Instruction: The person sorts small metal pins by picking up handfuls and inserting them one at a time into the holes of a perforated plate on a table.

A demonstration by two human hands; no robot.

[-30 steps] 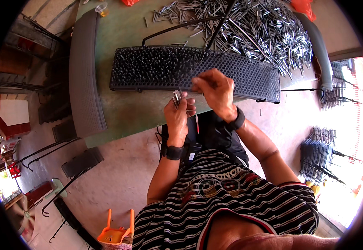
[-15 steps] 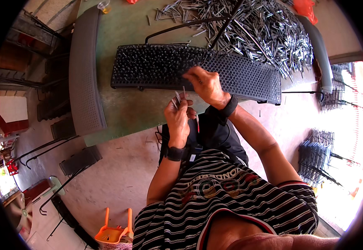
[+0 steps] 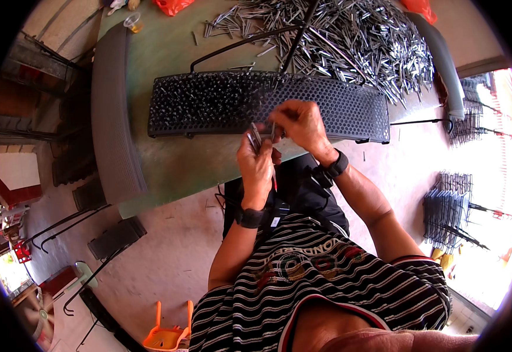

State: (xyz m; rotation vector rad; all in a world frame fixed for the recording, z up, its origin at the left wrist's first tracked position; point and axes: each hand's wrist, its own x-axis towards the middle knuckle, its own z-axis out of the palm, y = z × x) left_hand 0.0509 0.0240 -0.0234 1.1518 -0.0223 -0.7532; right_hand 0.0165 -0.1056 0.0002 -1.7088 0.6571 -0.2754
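My left hand (image 3: 256,173) is closed round a few slim silver metal pieces (image 3: 255,138) that stick up past the fingers. Just right of it, my right hand (image 3: 306,128) pinches the top of one thin metal piece (image 3: 273,130) by the left fingertips. Both hands are at the near edge of a long black perforated rack (image 3: 341,111). Its left part is filled with upright metal pieces (image 3: 203,102), while the round holes on the right show bare. Beyond the rack lies a large loose heap of the same slim metal pieces (image 3: 361,50).
Black metal bars (image 3: 244,42) rise behind the rack. A stack of grey perforated sheets (image 3: 112,111) lies along the left of the green table (image 3: 174,170). A plastic cup (image 3: 132,23) stands behind it. Dark racks (image 3: 448,214) stand at right; an orange stool (image 3: 167,337) is below.
My right hand has come back from over the rack to the pieces in my left hand. The view has shifted slightly.
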